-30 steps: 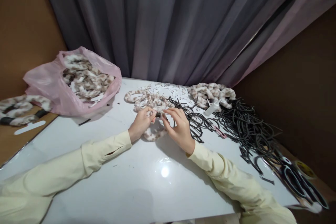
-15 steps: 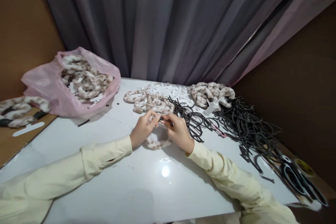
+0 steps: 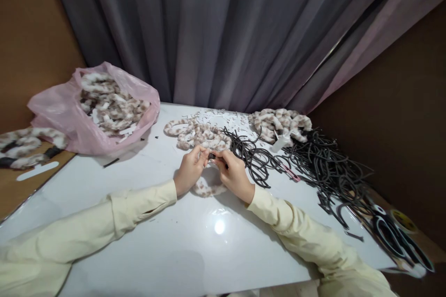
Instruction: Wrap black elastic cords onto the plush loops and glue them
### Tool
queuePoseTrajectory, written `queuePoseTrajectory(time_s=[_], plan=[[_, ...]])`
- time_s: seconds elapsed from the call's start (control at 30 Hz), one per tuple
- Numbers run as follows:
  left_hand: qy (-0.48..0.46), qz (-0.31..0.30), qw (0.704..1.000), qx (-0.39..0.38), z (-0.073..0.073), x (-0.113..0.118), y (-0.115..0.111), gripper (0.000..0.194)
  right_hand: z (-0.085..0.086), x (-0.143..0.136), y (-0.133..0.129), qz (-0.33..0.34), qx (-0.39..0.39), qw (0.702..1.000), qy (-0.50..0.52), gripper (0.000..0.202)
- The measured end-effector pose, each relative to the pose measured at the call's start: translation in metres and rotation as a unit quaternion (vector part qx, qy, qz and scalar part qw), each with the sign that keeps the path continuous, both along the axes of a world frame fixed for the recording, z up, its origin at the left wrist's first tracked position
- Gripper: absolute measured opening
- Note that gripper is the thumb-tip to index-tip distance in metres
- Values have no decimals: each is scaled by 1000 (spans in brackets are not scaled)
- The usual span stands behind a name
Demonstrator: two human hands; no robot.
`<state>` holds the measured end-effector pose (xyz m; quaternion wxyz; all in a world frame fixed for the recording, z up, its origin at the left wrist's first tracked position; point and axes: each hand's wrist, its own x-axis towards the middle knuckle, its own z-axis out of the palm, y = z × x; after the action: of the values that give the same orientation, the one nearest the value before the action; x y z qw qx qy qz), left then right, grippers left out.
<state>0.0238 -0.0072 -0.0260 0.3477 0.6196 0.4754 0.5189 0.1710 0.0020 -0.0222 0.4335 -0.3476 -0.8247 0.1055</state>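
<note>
Far left, banded loops [image 3: 33,141] of mottled fur with black sections lie on a brown surface [image 3: 24,195], with a white strip [image 3: 37,171] just beside them. Next, a pink bag [image 3: 52,106] stands open, filled with fur pieces [image 3: 120,109] and some white strips. A grey curtain [image 3: 202,32] spans the background behind the white table [image 3: 139,250]. In front of the bag, a short black scrap [image 3: 111,163] lies on the tabletop.

Near the middle, a cluster of fur loops [image 3: 204,135] rests just beyond the hands. The left hand [image 3: 190,171] has its fingers drawn narrow, thumb against fingertips, gripping the fur ring [image 3: 208,191] at its dark band [image 3: 211,156]. The ring's lower curve shows between and below the two hands; its upper part is largely hidden by the fingers. Paper scraps [image 3: 223,115] are scattered behind the cluster. The right hand [image 3: 237,174] pinches the opposite side of the dark band, its fingers likewise narrow and its tips close to those of the left.

Further right, black cords [image 3: 327,162] spread in a tangle, with a slim pink tool [image 3: 291,173] among them. A fur pile [image 3: 278,120] lies behind, a small white bottle [image 3: 281,141] at its front. At the far right are the dark handles of scissors [image 3: 388,236] and a yellow roll [image 3: 404,220].
</note>
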Motion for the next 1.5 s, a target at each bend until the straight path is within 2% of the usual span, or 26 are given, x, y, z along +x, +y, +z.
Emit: queuePoseTrajectory(time_s=[0.13,0.27,0.4,0.53,0.6,0.67,0.73,0.83,0.93,1.0,1.07,1.13,1.2,1.37,1.5], plan=[[7,17,1000,4,0,1,0,25,-2,0,1,19,55,997,-41,22],[-1,24,1000,-8,1,1,0,24,-3,2,3,29,92,993,-70,24],[-93,21,993,-71,2,4,4,23,-1,3,4,19,113,989,-93,24],[-174,21,976,-129,0,5,12,26,4,0,-3,-19,171,977,-127,20],[-212,21,964,-162,0,4,15,29,7,-2,-9,-21,165,977,-132,18],[-248,19,949,-195,2,1,17,32,7,-5,-13,-4,100,988,-117,19],[-276,19,935,-222,3,-1,19,34,8,-6,-16,19,-14,996,-88,23],[-309,20,916,-253,5,-4,20,35,10,-8,-16,28,-187,981,-39,31],[-338,17,899,-276,6,-6,21,33,12,-9,-16,44,-348,937,-1,41],[-355,14,887,-294,6,-7,21,30,12,-12,-17,78,-449,889,50,47],[-371,8,873,-316,6,-7,20,26,10,-15,-17,118,-510,844,117,45],[-385,-3,860,-336,6,-6,19,22,6,-18,-16,151,-527,820,164,34],[-396,-15,849,-349,6,-5,16,19,2,-20,-14,163,-526,817,173,25],[-410,-41,846,-338,4,-3,11,25,-3,-17,-6,75,-479,854,189,22],[-395,-53,867,-299,0,-1,8,32,-1,-14,-5,46,-483,852,197,24]])
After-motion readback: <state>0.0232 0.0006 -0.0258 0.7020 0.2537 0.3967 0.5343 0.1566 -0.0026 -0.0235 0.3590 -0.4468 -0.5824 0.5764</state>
